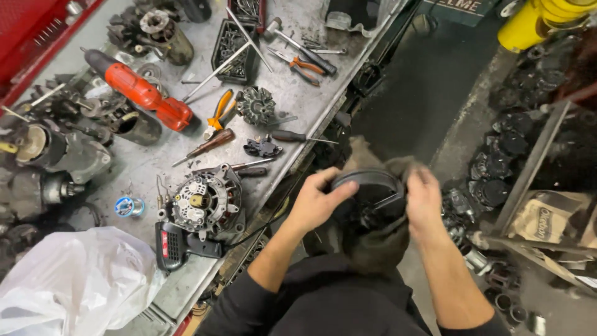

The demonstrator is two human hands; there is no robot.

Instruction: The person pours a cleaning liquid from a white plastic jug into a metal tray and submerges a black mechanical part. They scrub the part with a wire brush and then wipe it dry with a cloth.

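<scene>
Black round part [372, 190], ring-shaped with a raised rim, sits between both hands beyond the bench edge, above the dark floor [429, 93], with a brownish rag [376, 246] bunched under it. Left hand [316, 202] curls around its near side, thumb laid across the rim; right hand [424, 202] presses the rag against the far side, fingers closed on cloth and blurred. To the left runs a scratched grey metal bench [298, 99] crowded with gear: an alternator [205, 202] near the edge, a black drill [180, 246] just beside it, a red drill [140, 93] farther back, orange pliers [219, 112], a screwdriver [208, 146], a small rotor [256, 106], and a white bag [74, 280] at the near corner. Worn motor housings pile along the bench's left side. On the right, dark greasy parts [497, 168] heap on the floor by a slanted metal frame [535, 162], with a yellow container [535, 22] at the top.
</scene>
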